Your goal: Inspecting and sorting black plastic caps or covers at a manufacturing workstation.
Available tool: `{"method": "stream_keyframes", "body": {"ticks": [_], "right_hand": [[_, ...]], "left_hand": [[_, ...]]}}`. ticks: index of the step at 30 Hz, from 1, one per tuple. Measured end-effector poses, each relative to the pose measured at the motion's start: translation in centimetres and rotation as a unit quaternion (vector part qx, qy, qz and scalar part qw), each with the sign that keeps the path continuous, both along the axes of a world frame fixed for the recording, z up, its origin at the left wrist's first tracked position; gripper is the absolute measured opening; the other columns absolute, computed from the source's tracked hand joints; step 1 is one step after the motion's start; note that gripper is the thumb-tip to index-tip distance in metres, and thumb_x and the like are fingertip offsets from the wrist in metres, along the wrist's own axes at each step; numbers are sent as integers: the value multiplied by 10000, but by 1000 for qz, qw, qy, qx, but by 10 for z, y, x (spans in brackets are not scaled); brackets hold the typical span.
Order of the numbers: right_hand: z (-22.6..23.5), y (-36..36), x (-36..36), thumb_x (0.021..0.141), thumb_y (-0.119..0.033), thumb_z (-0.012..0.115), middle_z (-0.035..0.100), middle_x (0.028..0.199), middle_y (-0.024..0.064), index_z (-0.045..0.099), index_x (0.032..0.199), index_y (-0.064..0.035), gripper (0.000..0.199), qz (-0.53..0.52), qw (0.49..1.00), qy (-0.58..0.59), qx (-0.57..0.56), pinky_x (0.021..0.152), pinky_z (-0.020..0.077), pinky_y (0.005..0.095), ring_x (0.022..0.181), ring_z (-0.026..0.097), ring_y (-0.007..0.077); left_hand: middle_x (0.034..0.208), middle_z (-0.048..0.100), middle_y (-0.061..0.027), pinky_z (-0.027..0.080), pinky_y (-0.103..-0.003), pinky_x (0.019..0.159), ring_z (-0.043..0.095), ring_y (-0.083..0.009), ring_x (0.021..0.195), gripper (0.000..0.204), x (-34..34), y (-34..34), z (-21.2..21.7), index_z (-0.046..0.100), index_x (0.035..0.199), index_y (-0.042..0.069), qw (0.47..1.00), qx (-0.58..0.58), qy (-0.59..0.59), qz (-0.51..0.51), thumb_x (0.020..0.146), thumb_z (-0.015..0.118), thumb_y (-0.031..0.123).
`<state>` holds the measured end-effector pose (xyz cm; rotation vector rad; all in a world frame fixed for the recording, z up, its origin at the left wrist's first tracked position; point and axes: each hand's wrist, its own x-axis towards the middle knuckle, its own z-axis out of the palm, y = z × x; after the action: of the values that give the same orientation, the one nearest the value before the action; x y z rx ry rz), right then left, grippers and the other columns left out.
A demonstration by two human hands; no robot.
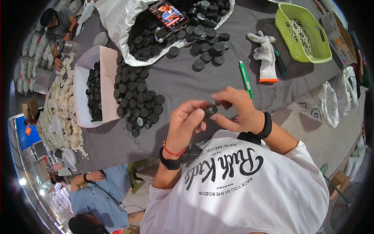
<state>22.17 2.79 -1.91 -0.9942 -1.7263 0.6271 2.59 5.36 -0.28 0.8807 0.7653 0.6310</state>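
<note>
My left hand (189, 121) pinches a small round black cap (210, 111) between thumb and fingers, over the near edge of the grey-covered table. From the other side my right hand (239, 111) closes on the same cap, its thumb against the lower rim and its fingers curled above. What lies inside the cap is hidden. To the left of my hands, many like black caps lie in a heap (136, 97). More caps spill from the mouth of a white sack (117, 23) at the far side, and some lie loose (210, 50) in front of it.
A pale open box (82, 97) holds small black parts, beside a pile of cream-coloured rings (64, 105). A phone (168, 15) rests on the caps. Rightward lie a green cutter (245, 78), a glove (265, 58), a green-handled tool (279, 64) and a green basket (317, 58). Two people are at left.
</note>
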Motion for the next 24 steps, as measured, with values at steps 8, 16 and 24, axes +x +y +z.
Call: {"method": "stream_keyframes", "body": {"ticks": [8, 16, 24], "right_hand": [[-14, 3, -13, 573, -50, 774, 584, 716, 76, 576, 846, -44, 337, -115, 985, -48, 120, 482, 451, 312, 577, 586, 224], [-11, 5, -14, 567, -110, 790, 548, 692, 50, 618, 982, -44, 454, -108, 982, -93, 120, 470, 415, 309, 543, 537, 197], [-22, 1, 12, 621, -195, 764, 367, 548, 8, 500, 620, -102, 280, -13, 971, -158, 179, 428, 276, 295, 462, 386, 167]], "left_hand": [[949, 625, -73, 424, -177, 550, 548, -68, 666, 340, 8, -4, -1, 532, 1086, -3, 995, -3, 32, 95, 819, 712, 108], [934, 629, -75, 451, -188, 605, 549, -65, 702, 283, 10, -3, 1, 552, 1033, -18, 983, 68, 81, 147, 803, 695, 65], [823, 594, -62, 351, -187, 471, 495, -62, 556, 227, 8, 6, -2, 534, 1019, -17, 973, 80, 127, 173, 825, 620, 63]]}}
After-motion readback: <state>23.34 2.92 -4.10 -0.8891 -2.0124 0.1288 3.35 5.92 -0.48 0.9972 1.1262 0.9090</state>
